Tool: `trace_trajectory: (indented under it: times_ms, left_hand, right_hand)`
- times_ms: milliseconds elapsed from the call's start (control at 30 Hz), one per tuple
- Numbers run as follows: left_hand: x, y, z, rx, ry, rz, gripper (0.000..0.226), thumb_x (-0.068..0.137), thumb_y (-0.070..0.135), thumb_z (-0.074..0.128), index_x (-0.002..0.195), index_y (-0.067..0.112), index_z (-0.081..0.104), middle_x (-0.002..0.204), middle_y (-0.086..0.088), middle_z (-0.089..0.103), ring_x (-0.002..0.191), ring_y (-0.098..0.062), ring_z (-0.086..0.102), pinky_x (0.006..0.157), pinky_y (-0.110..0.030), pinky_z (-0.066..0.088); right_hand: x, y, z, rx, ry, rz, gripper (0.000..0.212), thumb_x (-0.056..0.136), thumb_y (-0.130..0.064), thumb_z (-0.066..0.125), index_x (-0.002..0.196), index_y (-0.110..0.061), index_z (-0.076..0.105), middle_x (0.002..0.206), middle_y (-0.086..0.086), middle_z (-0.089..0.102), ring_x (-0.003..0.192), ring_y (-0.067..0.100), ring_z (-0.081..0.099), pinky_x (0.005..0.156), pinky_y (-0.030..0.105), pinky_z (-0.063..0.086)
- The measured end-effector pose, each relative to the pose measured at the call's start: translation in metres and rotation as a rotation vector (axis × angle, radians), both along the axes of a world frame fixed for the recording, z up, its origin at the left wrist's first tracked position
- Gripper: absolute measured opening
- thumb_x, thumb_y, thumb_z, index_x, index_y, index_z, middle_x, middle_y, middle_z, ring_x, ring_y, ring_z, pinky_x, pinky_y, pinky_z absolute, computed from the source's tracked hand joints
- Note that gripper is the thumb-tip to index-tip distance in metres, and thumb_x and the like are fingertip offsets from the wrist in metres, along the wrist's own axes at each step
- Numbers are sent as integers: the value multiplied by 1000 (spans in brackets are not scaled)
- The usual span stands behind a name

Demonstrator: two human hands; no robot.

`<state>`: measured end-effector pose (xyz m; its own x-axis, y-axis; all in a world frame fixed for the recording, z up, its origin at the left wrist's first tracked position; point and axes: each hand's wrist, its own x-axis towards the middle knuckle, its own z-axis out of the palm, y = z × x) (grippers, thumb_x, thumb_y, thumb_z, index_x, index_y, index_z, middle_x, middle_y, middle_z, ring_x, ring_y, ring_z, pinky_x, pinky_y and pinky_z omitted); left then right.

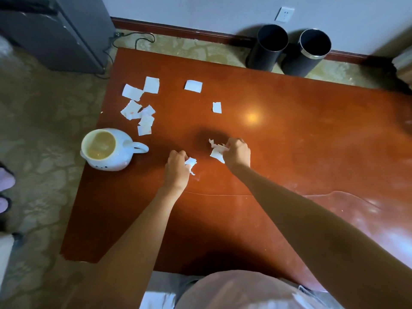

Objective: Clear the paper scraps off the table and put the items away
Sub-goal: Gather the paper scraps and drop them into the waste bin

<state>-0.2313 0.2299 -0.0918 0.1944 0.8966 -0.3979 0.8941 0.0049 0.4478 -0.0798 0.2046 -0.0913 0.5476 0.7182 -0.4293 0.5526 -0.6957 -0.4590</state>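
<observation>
My left hand point(177, 169) grips a small crumpled paper scrap point(191, 162) just above the reddish-brown table point(289, 134). My right hand point(236, 152) holds a bunch of torn white scraps point(217, 151) near the table's middle. Several loose white scraps lie at the far left in a cluster point(140, 108). One scrap point(193, 86) lies farther back, and a small one point(217, 107) sits beyond my right hand. A white ceramic pot point(107, 150) with a handle stands at the table's left edge, yellowish liquid inside.
Two dark cylindrical bins point(267, 46) point(308, 52) stand on the carpet beyond the table's far edge, by the wall. A grey cabinet point(51, 32) fills the back left, with a cable point(133, 40) on the floor. A wall socket point(284, 14) sits above the bins.
</observation>
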Motion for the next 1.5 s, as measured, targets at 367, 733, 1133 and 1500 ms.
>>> trace_trajectory:
  times_ms: [367, 733, 1133, 1500]
  left_hand:
    - [11, -2, 36, -72, -253, 234, 42, 88, 9, 61, 127, 1, 49, 132, -17, 52, 121, -28, 53, 87, -30, 51]
    - [116, -80, 79, -225, -604, 131, 33, 84, 3, 64, 116, 3, 55, 107, -5, 57, 91, -23, 67, 52, -10, 51]
    - [320, -254, 97, -363, -630, -359, 20, 81, 1, 63, 97, 10, 55, 97, -6, 61, 67, -15, 65, 63, -23, 52]
    - [597, -479, 88, -397, -549, -722, 13, 76, 2, 65, 76, 13, 58, 75, -3, 60, 78, -26, 62, 64, -32, 49]
  right_hand:
    - [19, -27, 26, 39, 258, -115, 34, 76, 5, 54, 52, -13, 39, 57, 5, 55, 52, 21, 51, 38, 19, 33]
    - [82, -152, 66, 236, 331, -520, 6, 80, -2, 57, 86, -4, 57, 53, 5, 57, 43, 17, 52, 32, 13, 36]
    - [223, -365, 90, 493, 262, -1055, 11, 78, -1, 55, 88, -3, 59, 61, 7, 60, 51, 18, 54, 52, 28, 44]
    - [458, -592, 68, 542, 157, -1412, 7, 74, -1, 56, 76, -7, 60, 54, 6, 56, 42, 12, 50, 49, 27, 41]
